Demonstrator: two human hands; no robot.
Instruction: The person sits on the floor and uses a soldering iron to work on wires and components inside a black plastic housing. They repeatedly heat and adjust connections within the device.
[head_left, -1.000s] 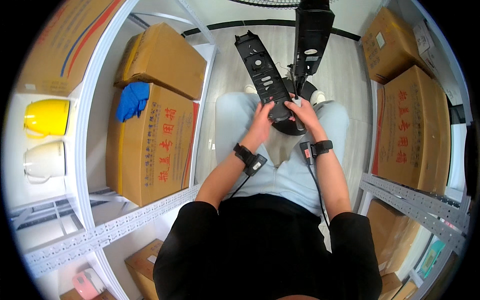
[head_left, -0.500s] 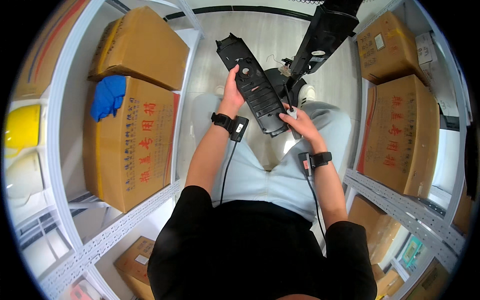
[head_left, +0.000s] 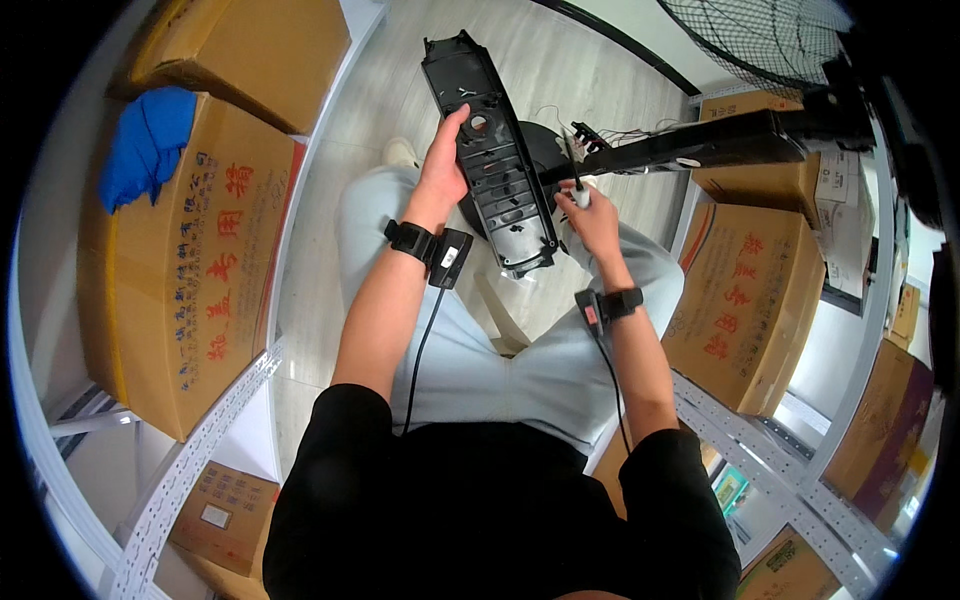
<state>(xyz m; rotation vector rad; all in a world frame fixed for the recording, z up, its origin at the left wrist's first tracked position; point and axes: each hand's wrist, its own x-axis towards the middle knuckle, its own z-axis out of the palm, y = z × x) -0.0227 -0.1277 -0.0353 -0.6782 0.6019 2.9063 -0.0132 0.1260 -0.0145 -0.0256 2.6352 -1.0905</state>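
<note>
My left hand (head_left: 445, 170) grips the left edge of a long black plastic panel (head_left: 490, 195), its ribbed inner side facing up. Just right of the panel, my right hand (head_left: 595, 215) is closed on a grey-handled tool (head_left: 582, 197) with a dark shaft pointing up. Behind them are a round black base (head_left: 540, 140) and a long black fan column (head_left: 730, 142), which lies slanting across to the right. A small black part with loose wires (head_left: 585, 137) sits by the column's lower end. The panel hides much of the base.
Metal shelving (head_left: 780, 445) stands on both sides with cardboard boxes (head_left: 200, 270). A blue cloth (head_left: 145, 140) hangs over a left box. A wire fan grille (head_left: 750, 30) is at top right. My legs are spread on the pale floor (head_left: 340, 90) around the base.
The panel has moved up and left in my left hand, and my right hand has come off it, keeping the tool. The column now slants much further right. The view has shifted.
</note>
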